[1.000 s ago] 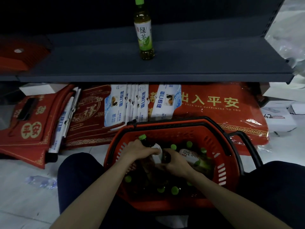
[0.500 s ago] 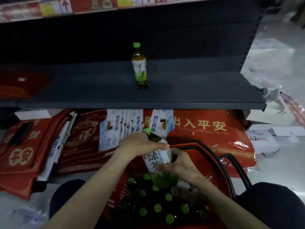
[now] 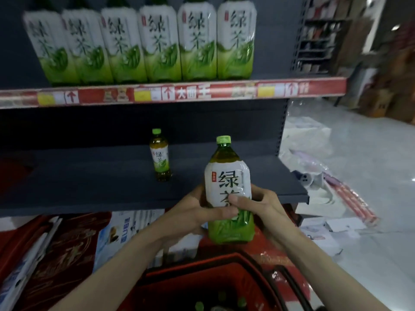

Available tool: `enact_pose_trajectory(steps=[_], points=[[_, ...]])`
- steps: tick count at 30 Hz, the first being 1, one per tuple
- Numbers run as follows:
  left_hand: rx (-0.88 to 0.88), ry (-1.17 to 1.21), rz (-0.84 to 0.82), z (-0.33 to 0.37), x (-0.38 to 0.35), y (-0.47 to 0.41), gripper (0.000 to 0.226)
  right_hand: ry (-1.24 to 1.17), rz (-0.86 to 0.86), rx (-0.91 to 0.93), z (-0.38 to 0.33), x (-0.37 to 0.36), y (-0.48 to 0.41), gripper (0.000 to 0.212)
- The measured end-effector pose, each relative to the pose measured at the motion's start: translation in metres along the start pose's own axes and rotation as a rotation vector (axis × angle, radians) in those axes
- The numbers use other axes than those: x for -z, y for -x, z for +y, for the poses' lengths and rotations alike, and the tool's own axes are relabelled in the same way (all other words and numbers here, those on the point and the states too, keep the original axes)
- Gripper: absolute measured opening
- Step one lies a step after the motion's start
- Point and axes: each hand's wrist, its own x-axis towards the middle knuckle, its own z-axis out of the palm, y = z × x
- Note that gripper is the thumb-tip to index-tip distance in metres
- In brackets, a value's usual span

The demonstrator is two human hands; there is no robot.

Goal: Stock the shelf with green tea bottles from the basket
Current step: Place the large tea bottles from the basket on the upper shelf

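Note:
I hold a green tea bottle (image 3: 228,187) upright in both hands, in front of the dark shelf's front edge (image 3: 134,205). My left hand (image 3: 197,215) wraps its left side and my right hand (image 3: 258,205) its right side, thumb across the label. One green tea bottle (image 3: 160,157) stands alone on the dark shelf, left of and behind the held one. The red basket (image 3: 202,286) sits below my arms, with green caps of more bottles showing inside.
Several large green tea bottles (image 3: 143,41) line the upper shelf above a red price strip (image 3: 179,93). Red mats and packets (image 3: 67,248) lie under the shelf. White bags and boxes (image 3: 314,167) litter the floor to the right.
Both hands have lifted the bottle out of the basket up to shelf height. My view has tilted up, and the upper shelf has come into sight.

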Motion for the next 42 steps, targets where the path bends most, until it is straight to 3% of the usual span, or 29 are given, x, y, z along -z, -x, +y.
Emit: enact_pose_trajectory(steps=[6,10,15,22,28,34,42], points=[[-0.205,0.027,0.113,0.041,-0.011,-0.025,0.067,0.006,-0.004,0.089,-0.053,0.015,-0.004,0.038],[-0.315,-0.073,0.155,0.063,-0.012,-0.038,0.056,0.204,-0.060,0.108,-0.080,0.029,-0.003,0.035],[-0.435,-0.151,0.175,0.090,-0.014,-0.053,0.069,0.376,-0.002,0.233,-0.107,0.045,-0.009,0.027],[-0.699,-0.154,0.308,0.159,-0.028,-0.083,0.066,0.213,0.163,0.463,-0.161,0.056,-0.034,0.023],[-0.899,-0.165,0.471,0.220,-0.030,-0.119,0.090,0.141,0.243,0.656,-0.211,0.065,-0.061,0.024],[-0.950,-0.048,0.574,0.236,-0.037,-0.153,0.077,0.204,0.312,0.751,-0.231,0.077,-0.094,0.027],[-0.876,0.021,0.656,0.229,-0.044,-0.180,0.076,0.188,0.294,0.655,-0.226,0.095,-0.128,0.026]])
